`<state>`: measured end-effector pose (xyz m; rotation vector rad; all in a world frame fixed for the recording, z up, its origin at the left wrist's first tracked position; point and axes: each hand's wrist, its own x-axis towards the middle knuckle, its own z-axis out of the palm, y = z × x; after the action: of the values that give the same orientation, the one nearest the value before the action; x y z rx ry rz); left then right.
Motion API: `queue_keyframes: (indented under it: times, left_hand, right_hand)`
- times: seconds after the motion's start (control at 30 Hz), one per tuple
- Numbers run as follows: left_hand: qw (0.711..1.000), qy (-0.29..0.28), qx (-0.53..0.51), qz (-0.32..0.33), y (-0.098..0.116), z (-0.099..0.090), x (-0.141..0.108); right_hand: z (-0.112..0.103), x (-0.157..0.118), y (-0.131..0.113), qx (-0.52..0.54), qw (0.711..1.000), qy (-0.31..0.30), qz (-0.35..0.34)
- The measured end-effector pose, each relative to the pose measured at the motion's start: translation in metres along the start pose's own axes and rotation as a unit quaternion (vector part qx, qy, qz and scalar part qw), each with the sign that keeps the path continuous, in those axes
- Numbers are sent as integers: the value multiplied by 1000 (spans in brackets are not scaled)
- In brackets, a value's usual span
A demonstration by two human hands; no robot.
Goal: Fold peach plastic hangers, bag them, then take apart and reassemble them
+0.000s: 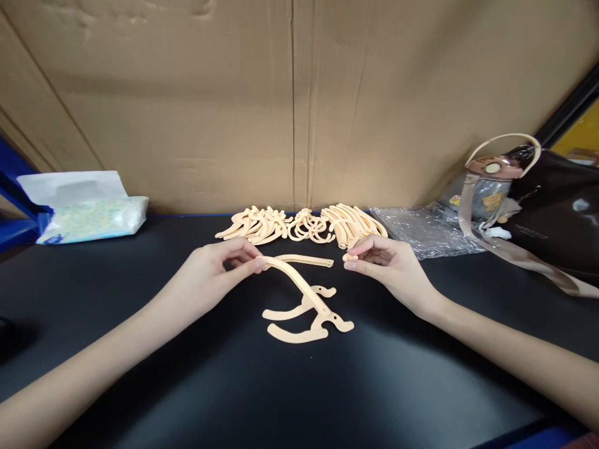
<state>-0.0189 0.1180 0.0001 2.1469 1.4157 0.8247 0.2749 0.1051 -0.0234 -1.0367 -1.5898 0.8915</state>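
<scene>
Between thumb and fingers, my left hand (227, 262) pinches one end of a long, curved beige plastic arm (294, 277), which looks like a folding-hanger part. Its lower end meets a hook-shaped piece (344, 324); whether they are joined I cannot tell. A second hook-shaped piece (285, 313) lies just behind, partly covered by the arm. Another long beige arm (306, 259) rests on the table beyond, its left end near my left fingertips. My right hand (393, 265) is closed on a small beige piece (349, 257), mostly hidden by the fingers.
Along the back of the black table (187, 386) lie piles of beige parts: hooked pieces (257, 224), curved hooks (309, 226) and long arms (353, 224). A tissue pack (93, 215) stands left. Clear plastic (416, 231), a strapped bottle (491, 190) and a dark bag (561, 212) are right.
</scene>
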Motion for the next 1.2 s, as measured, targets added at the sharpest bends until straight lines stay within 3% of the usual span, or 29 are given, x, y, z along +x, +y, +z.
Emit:
queue_keyframes:
  times: [0.13,0.3,0.43,0.57,0.67,0.77,0.87,0.97,1.03,1.2]
  left_hand:
    - [970,-27,-218,-99,2,1,1]
    - [888,-28,-409,-208,9,4,-2]
    - [845,13,-435,-312,22,5,-3]
    - [862,-7,-386,-330,28,8,-7]
    - [906,-59,-330,-259,27,13,-11]
    - [954,-123,-232,-142,25,17,-17]
    - [993,-112,-44,8,23,20,-22]
    - [974,-36,135,177,19,21,-28]
    - [950,12,183,252,19,22,-30]
    - [933,40,182,307,23,23,-31]
  right_hand:
    - [0,1,2,3,1000,-15,4]
    - [3,2,6,24,997,-59,36]
    - [4,1,4,18,995,-79,56]
    - [5,2,2,10,993,-97,60]
    - [5,2,2,10,993,-103,60]
    - [6,1,3,19,991,-119,57]
    - [5,1,5,30,989,-133,61]
    - [5,1,7,35,988,-134,70]
    - [5,1,8,30,988,-129,75]
    - [5,1,6,24,989,-122,85]
